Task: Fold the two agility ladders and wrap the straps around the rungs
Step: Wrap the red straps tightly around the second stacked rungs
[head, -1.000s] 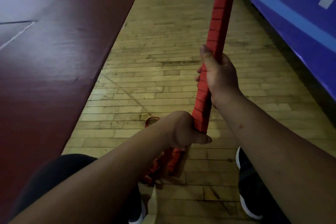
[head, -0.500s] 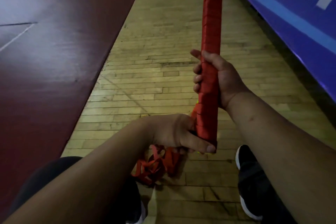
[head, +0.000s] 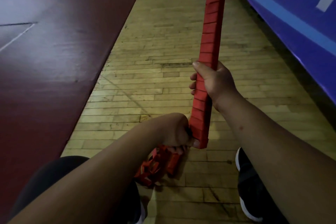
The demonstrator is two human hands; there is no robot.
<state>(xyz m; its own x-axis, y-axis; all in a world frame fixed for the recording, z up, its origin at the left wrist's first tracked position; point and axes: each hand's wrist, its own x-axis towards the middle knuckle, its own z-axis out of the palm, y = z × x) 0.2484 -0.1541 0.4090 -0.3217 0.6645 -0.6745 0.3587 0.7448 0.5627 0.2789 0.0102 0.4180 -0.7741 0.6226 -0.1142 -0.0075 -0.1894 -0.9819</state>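
Observation:
A long bundle of stacked red ladder rungs (head: 211,29), wound with red strap, stands almost upright and leans slightly right, its top out of view. My right hand (head: 215,82) grips the bundle around its middle, fingers curled round the left side. My left hand (head: 177,131) holds the bundle's lower end, thumb pressed against its bottom edge. Below that hand, a loose tangle of red strap (head: 154,167) hangs down to the wooden floor; part of it is hidden behind my left forearm.
A dark red mat or painted floor area (head: 54,60) fills the left side. A blue padded wall banner (head: 291,14) runs along the right. Pale wooden floorboards (head: 145,78) lie between. My black shoes (head: 252,183) stand on the boards at the bottom.
The bundle has turned in my hands and tilted a little right. My left hand stays at the lower end; my right hand keeps its grip at the middle.

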